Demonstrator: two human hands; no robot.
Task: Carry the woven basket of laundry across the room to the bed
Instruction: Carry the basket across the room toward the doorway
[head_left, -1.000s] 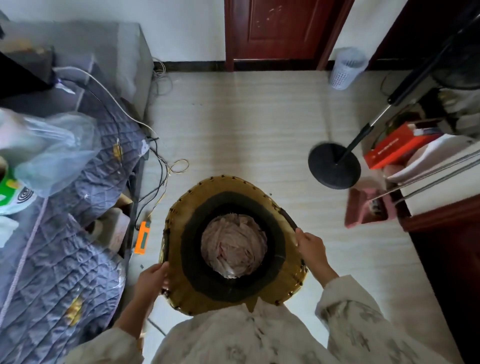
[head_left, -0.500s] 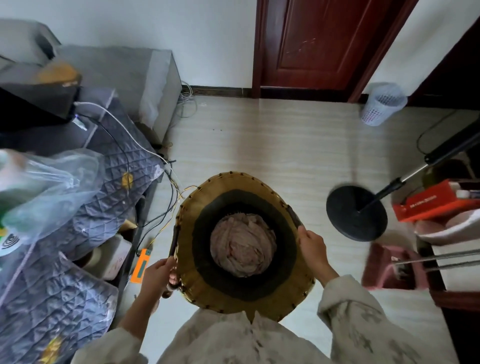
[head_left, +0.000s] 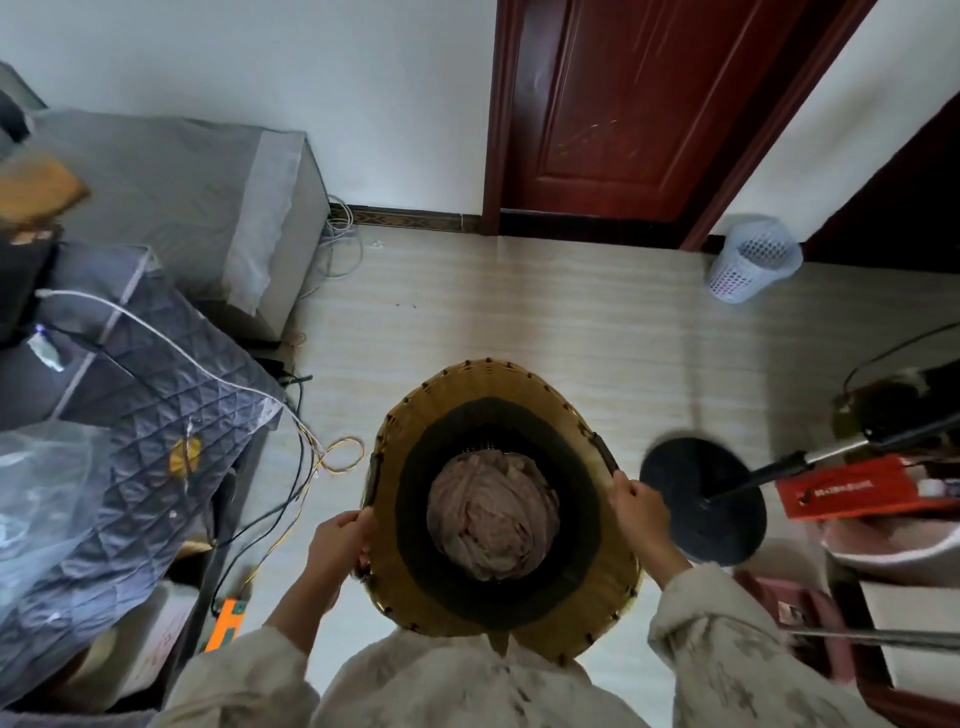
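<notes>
The woven basket (head_left: 498, 525) hangs above the pale floor (head_left: 519, 322) against the person's chest, pinkish laundry (head_left: 492, 514) bunched in its bottom. The left hand (head_left: 340, 543) and right hand (head_left: 638, 512) each curl their fingers around opposite rim edges. A quilted grey bed (head_left: 156, 395) lies left, a fan base (head_left: 702, 501) right.

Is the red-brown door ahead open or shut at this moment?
Shut. The door sits flush inside its frame, its bottom edge meeting the dark threshold, with no gap showing on either side.
</notes>
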